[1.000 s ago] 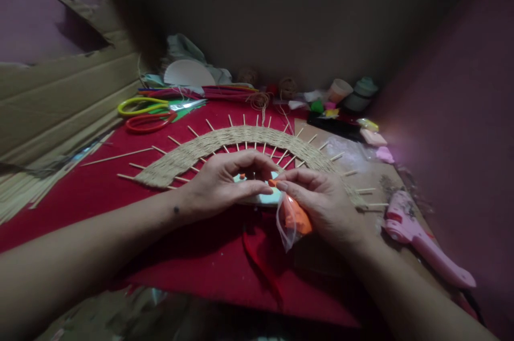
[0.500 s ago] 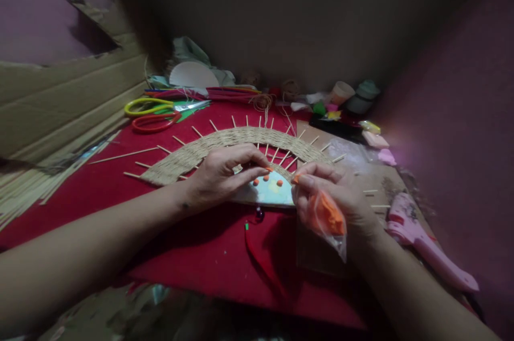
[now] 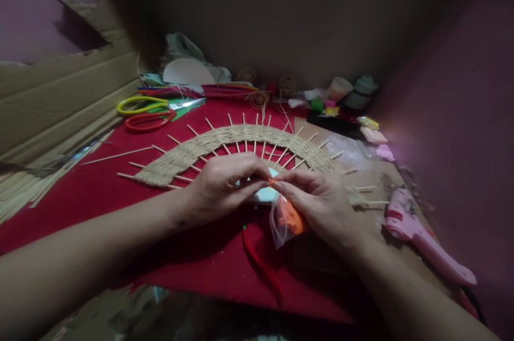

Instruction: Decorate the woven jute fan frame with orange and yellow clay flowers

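Note:
My left hand (image 3: 228,183) is closed in a pinch on a small bit of orange clay (image 3: 272,181). The fingertips of my right hand (image 3: 325,204) meet it there, closed on orange clay too. A clear plastic bag with a lump of orange clay (image 3: 291,219) hangs under my right fingers, held in that hand. Below both hands lies a light blue half-round piece (image 3: 262,195), mostly covered by them. Around it curves a woven fan-shaped band (image 3: 249,132) with thin sticks poking out along both edges. A red tassel (image 3: 259,260) trails toward the table's front edge.
Yellow-and-red-handled scissors (image 3: 146,114) rest at the back left, near a loose stick (image 3: 116,155). On the right, a pink glue gun (image 3: 425,239) lies on a cardboard sheet (image 3: 385,172). Twine (image 3: 261,99), a cup (image 3: 339,88) and a bottle (image 3: 362,91) line the back.
My right hand has moved left with the bag, so its fingertips now meet my left ones over the light blue piece. The orange dots on that piece are now hidden.

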